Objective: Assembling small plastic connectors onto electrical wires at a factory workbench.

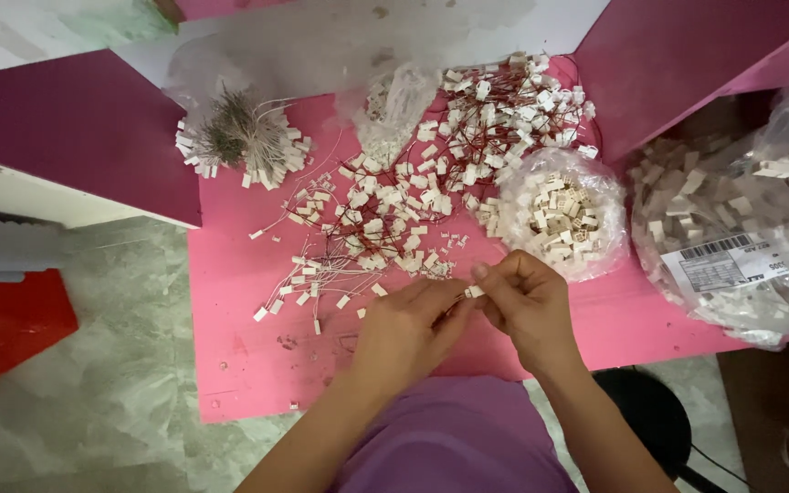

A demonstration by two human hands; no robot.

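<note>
My left hand (405, 329) and my right hand (527, 306) meet over the front of a pink table (248, 365). Together they pinch a small white plastic connector (475, 291) with thin wires trailing from it. Just beyond the hands lies a loose heap of white connectors on red wires (385, 224). A second, denser heap of red-wired connectors (504, 114) lies further back. An open clear bag of bare white connectors (559, 215) sits right behind my right hand.
A bundle of white-wired connectors (244, 141) lies at the back left. A large clear bag of white connectors (741, 237) with a printed label rests at the right. Dark pink panels (75, 128) flank the table. A red object (2, 324) lies on the grey floor at left.
</note>
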